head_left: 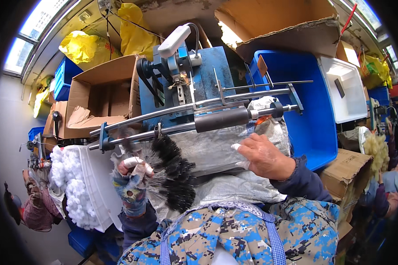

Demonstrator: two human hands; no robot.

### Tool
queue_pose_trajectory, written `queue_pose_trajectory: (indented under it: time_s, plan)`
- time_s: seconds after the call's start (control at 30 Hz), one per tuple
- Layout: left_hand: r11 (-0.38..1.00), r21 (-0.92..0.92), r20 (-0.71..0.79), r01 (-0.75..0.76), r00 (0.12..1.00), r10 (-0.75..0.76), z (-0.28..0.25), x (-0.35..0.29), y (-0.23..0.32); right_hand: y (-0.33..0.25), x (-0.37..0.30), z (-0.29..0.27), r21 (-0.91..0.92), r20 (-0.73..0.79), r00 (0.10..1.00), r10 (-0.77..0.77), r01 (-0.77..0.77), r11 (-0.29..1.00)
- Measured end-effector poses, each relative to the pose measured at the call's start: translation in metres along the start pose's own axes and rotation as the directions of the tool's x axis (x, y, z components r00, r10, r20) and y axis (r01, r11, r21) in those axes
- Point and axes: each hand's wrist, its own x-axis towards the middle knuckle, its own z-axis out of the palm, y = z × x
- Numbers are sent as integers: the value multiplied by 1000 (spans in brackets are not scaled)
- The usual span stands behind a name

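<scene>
A brush of black and pale bristles (174, 179) hangs fanned out below the steel rods of a blue bench machine (208, 66). My left hand (132, 170), in a torn, stained covering with white wrapping on its fingers, is curled at the brush's pale left side. What it pinches, if anything, is hidden; a dark blur lies just above it. My right hand (265, 154) is closed, right of the brush, over a grey-white sheet-covered surface (208, 150). A white wrap covers one fingertip, and a white scrap shows under it. Its contents cannot be made out.
A dark roller (222, 119) sits on the rods ahead of my hands. To the right stand a blue bin (311, 110) and a white tray (345, 92). A white tub (97, 185) of white tufts is at left, behind it a cardboard box (104, 88). People work at both sides.
</scene>
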Motion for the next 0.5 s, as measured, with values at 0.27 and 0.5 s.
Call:
queue_pose_trajectory:
  time_s: [0.27, 0.5]
  plan:
    - [856, 473, 403, -208, 915, -1, 43, -7, 10, -71, 71, -3, 932, -356, 931, 83, 360, -33]
    - [348, 828, 511, -441, 848, -142, -20, 2, -12, 8, 98, -56, 401, -634, 762, 131, 179, 898]
